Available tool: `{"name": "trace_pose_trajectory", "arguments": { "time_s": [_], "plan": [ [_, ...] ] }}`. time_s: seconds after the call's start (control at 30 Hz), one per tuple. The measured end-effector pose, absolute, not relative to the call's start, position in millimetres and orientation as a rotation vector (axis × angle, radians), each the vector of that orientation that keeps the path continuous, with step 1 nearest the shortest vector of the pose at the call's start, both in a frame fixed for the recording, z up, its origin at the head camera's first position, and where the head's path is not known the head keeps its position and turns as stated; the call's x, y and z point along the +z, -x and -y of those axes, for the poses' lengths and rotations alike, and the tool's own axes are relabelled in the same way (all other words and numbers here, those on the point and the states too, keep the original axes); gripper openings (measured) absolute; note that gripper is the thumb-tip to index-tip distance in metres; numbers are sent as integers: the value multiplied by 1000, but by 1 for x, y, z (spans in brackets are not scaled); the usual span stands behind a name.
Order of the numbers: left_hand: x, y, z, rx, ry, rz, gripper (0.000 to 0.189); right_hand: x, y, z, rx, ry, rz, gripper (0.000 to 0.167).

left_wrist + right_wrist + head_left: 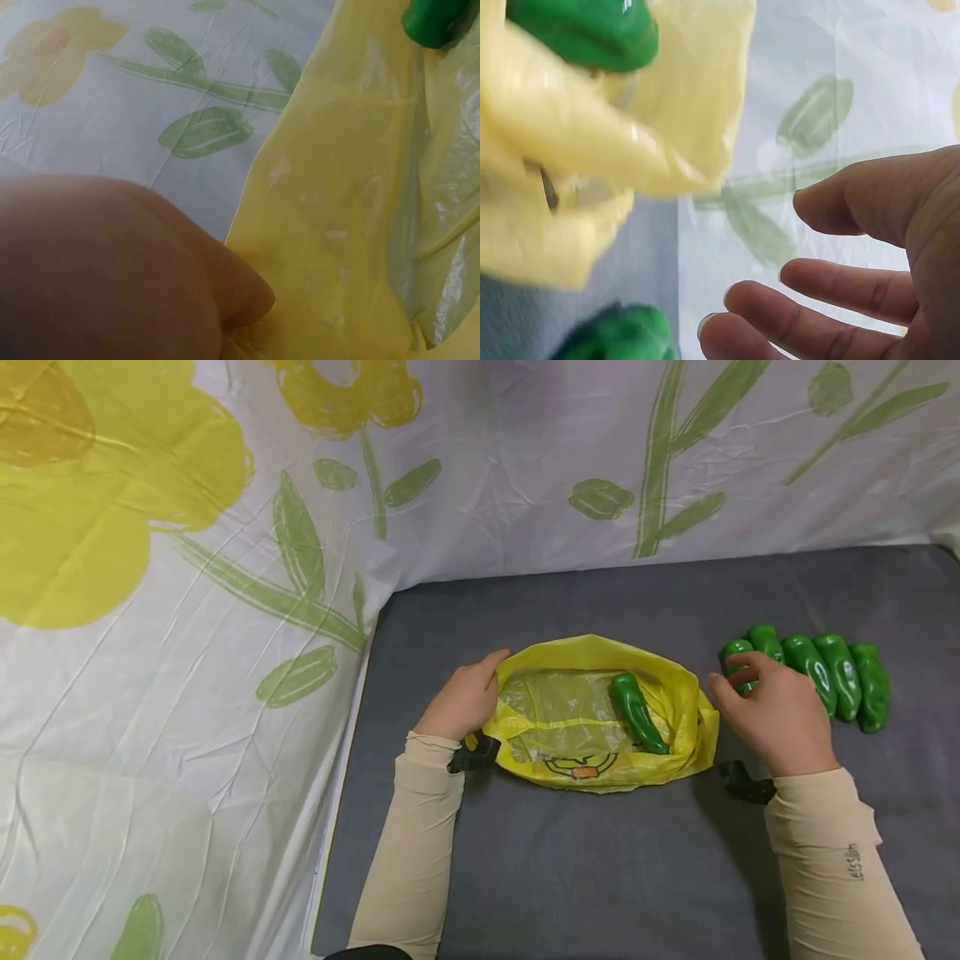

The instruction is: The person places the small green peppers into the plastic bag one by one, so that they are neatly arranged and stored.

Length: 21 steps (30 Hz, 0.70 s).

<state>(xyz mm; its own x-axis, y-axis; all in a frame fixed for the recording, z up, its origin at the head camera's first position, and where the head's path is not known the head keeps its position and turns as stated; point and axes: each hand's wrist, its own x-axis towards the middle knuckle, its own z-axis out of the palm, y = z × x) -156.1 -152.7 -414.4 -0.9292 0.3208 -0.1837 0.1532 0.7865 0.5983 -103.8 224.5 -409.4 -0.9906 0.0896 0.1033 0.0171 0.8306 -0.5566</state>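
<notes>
Here, a yellow bag is lying on the dark grey surface with its mouth gaping upward. One green pepper is resting inside, toward the bag's right end, and is slanting across the lining. The left hand is holding the bag's left edge. In the left wrist view its thumb is pressing against the yellow plastic, while the other fingers are hiding from sight, so how they are lying under the edge I cannot tell.

Just to the right of the bag, the right hand is hovering and gripping nothing. Its fingers are bending softly and standing slightly apart, and the thumb is keeping a clear gap from them, as the right wrist view is showing. Farther right of the bag, a row of green peppers is sitting on the surface; five are showing, and the right hand is partly covering some of them from the head view.

Beige sleeves are covering both forearms, on the near side of the bag. Beyond the bag and off to its left, a white cloth is displaying yellow flowers and green leaves.
</notes>
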Motion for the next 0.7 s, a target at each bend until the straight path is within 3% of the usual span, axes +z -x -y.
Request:
{"name": "trace_pose_trajectory", "arguments": {
  "time_s": [0.7],
  "plan": [
    [-416,155,151,865,-389,-2712,49,-424,122,-267,747,246,2980,55]
  ]
}}
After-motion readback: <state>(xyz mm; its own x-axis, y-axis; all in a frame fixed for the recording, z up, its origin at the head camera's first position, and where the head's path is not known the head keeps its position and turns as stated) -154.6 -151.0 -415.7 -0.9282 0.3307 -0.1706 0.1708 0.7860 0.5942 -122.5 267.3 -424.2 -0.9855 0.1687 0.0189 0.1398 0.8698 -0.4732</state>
